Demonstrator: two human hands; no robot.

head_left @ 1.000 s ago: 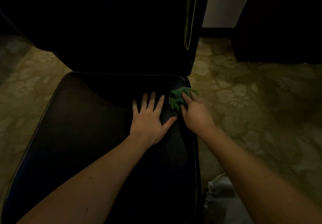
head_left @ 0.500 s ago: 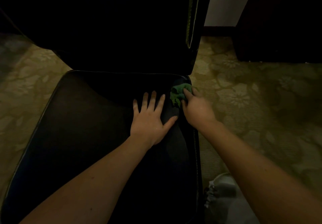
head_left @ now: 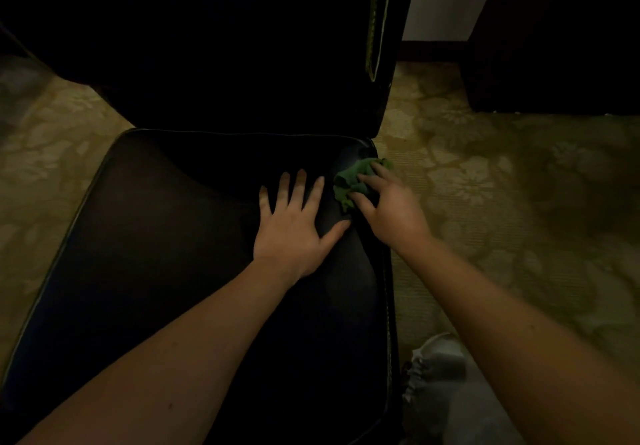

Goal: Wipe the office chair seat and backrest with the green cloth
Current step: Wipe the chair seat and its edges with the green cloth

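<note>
While your right hand presses the bunched green cloth into the seat's far corner, at about one o'clock from seat centre, you look to be on the seat-wiping step, working the right rear edge just below the backrest. Your fingers are curled down over the cloth, pinning it to the black surface. Your left hand lies flat just beside it at nine o'clock, fingers spread wide, holding nothing, seemingly bracing the chair. Next, I judge, you should drag the cloth toward nine o'clock along the back seam, lifting the left hand clear first.
</note>
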